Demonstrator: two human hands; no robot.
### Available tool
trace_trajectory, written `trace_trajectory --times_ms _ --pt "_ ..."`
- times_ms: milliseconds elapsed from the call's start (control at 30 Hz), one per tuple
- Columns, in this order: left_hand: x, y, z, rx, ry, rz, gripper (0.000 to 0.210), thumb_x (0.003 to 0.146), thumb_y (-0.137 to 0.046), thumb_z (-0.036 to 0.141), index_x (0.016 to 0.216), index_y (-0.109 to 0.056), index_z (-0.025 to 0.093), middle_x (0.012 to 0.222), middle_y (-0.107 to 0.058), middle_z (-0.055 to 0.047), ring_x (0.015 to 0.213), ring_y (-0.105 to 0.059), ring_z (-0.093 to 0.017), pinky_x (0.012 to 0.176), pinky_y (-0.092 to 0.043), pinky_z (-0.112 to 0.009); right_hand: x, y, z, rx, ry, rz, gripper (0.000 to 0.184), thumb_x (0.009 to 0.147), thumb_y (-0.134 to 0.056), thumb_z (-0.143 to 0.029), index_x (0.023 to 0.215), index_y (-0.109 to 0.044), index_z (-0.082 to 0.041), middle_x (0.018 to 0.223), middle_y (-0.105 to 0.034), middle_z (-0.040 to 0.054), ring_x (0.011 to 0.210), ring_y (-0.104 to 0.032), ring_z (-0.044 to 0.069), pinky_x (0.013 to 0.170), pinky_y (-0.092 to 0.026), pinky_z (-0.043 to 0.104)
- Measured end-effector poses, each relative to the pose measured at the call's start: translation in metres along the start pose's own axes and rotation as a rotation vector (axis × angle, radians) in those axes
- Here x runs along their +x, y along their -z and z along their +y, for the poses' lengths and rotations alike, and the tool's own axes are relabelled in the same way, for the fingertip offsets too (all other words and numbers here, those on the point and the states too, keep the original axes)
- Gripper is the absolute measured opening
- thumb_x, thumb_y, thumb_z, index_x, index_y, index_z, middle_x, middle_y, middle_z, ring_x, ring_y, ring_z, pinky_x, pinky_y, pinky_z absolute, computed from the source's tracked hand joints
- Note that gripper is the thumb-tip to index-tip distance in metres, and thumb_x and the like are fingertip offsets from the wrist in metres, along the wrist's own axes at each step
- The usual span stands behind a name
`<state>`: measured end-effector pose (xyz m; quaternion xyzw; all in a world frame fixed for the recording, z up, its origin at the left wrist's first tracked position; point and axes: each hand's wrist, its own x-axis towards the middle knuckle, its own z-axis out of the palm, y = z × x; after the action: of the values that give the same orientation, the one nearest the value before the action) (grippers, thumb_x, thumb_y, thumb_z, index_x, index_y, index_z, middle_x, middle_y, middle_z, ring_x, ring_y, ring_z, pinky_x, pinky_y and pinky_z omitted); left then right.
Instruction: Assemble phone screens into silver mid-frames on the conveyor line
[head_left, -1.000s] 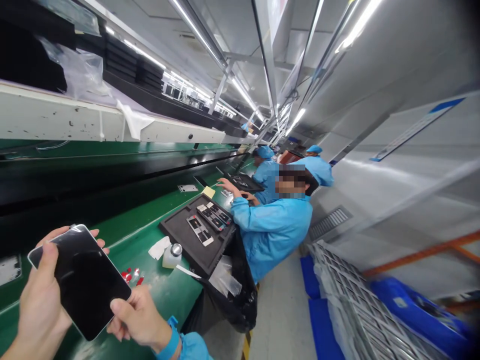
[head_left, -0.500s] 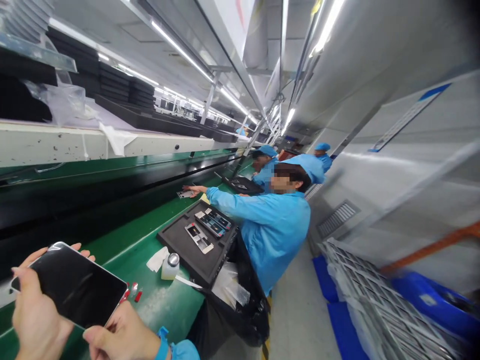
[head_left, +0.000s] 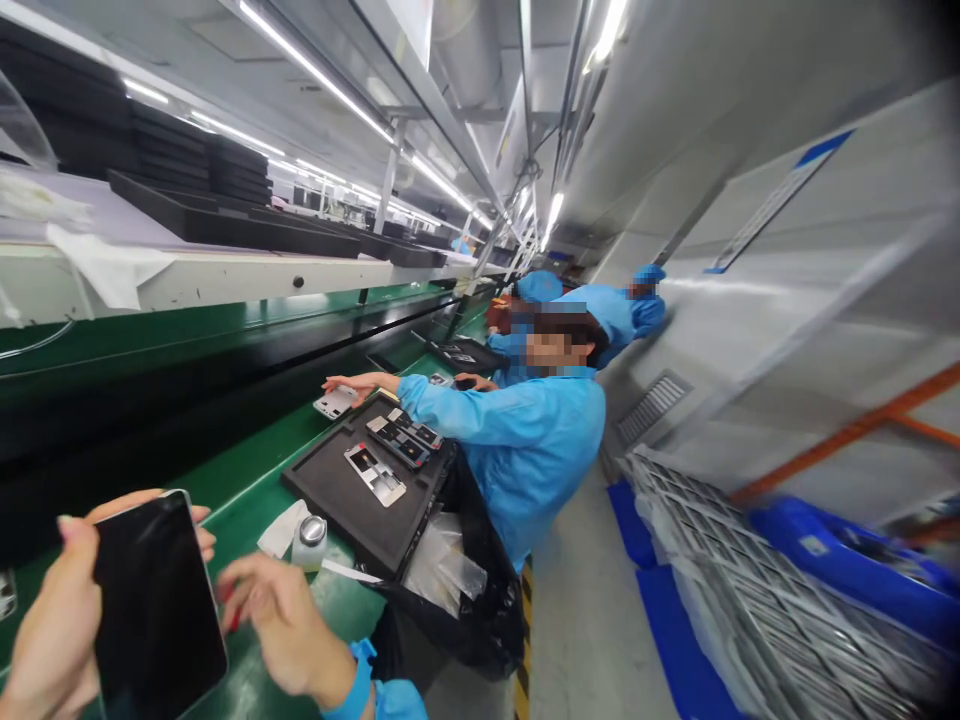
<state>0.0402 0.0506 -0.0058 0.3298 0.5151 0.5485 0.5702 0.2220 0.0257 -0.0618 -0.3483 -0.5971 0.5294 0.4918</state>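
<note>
A phone-shaped panel with a dark glass face and a thin pale rim stands nearly upright at lower left. My left hand is closed around it, thumb along the left edge and fingertips showing past the far edge. Just right of it, apart from the panel, is my right hand with its fingers loosely bent, apart and blurred. Red bits show by those fingertips, apparently on the green bench behind. A blue band circles my right wrist.
Ahead lies a black foam tray with several phone frames. A bottle with a metal cap and white tissue stand before it. A co-worker in blue reaches across to a pale phone part. A black bag hangs at the bench edge.
My right hand has come off the panel and sits to its right. The panel has turned from slanted to nearly upright in my left hand. The view has shifted right.
</note>
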Motion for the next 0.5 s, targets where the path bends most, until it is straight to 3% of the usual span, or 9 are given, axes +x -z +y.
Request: trace_trajectory --times_ms 67,100,200,300,400,467,500 --pt "-0.011 -0.017 -0.002 0.036 0.051 -0.081 0.077 0.062 -0.07 0.096 0.105 -0.072 0.032 0.094 -0.083 -0.005 0.078 -0.079 -0.034 0.069 -0.069 -0.043 0.006 0.012 -0.012 -0.013 0.086 0.055 0.09 0.086 -0.042 -0.097 0.121 -0.067 -0.019 0.092 -0.066 0.006 0.07 -0.062 0.015 0.066 -0.052 0.029" --pt "-0.017 -0.025 -0.003 0.068 0.062 -0.129 0.074 0.064 -0.073 0.093 0.101 -0.074 0.03 0.088 -0.083 -0.006 0.074 -0.078 -0.032 0.066 -0.068 -0.041 0.009 0.017 -0.016 0.001 0.073 0.029 0.088 0.088 -0.041 -0.095 0.123 -0.067 -0.018 0.087 -0.065 0.0045 0.065 -0.06 0.014 0.061 -0.051 0.028" --pt "-0.032 -0.047 -0.007 0.141 0.047 -0.22 0.069 0.073 -0.07 0.09 0.099 -0.078 0.027 0.081 -0.08 -0.007 0.073 -0.077 -0.031 0.06 -0.064 -0.037 0.02 0.028 -0.019 0.111 -0.038 -0.128 0.084 0.087 -0.04 -0.096 0.093 -0.068 -0.017 0.058 -0.051 -0.0036 0.045 -0.049 0.011 0.044 -0.039 0.023" --pt "-0.03 -0.063 -0.005 0.169 0.074 -0.279 0.069 0.075 -0.07 0.088 0.102 -0.079 0.025 0.08 -0.079 -0.008 0.073 -0.078 -0.032 0.062 -0.064 -0.038 0.029 0.032 -0.011 0.204 -0.097 -0.101 0.08 0.082 -0.041 -0.1 0.065 -0.053 -0.022 0.046 -0.045 -0.0049 0.039 -0.044 0.01 0.04 -0.036 0.022" --pt "0.002 -0.08 0.004 0.167 0.131 -0.365 0.065 0.081 -0.071 0.081 0.106 -0.075 0.021 0.082 -0.08 -0.01 0.067 -0.077 -0.031 0.062 -0.065 -0.04 0.037 0.054 -0.004 0.191 -0.072 0.021 0.08 0.087 -0.035 -0.097 0.067 -0.056 -0.022 0.05 -0.053 -0.0021 0.045 -0.053 0.013 0.047 -0.046 0.025" --pt "0.043 -0.093 0.011 0.119 0.151 -0.333 0.056 0.095 -0.059 0.072 0.113 -0.07 0.02 0.087 -0.081 -0.013 0.066 -0.077 -0.031 0.06 -0.064 -0.041 0.041 0.089 0.0 0.026 0.015 0.168 0.076 0.1 -0.03 -0.083 0.091 -0.069 -0.019 0.077 -0.072 0.0057 0.071 -0.07 0.018 0.069 -0.058 0.03" --pt "0.069 -0.1 0.014 0.099 0.142 -0.256 0.05 0.103 -0.049 0.064 0.115 -0.067 0.019 0.091 -0.081 -0.013 0.069 -0.078 -0.03 0.06 -0.065 -0.042 0.041 0.111 0.004 -0.126 0.047 0.268 0.069 0.106 -0.028 -0.071 0.108 -0.072 -0.018 0.1 -0.077 0.0099 0.091 -0.074 0.02 0.083 -0.059 0.032"
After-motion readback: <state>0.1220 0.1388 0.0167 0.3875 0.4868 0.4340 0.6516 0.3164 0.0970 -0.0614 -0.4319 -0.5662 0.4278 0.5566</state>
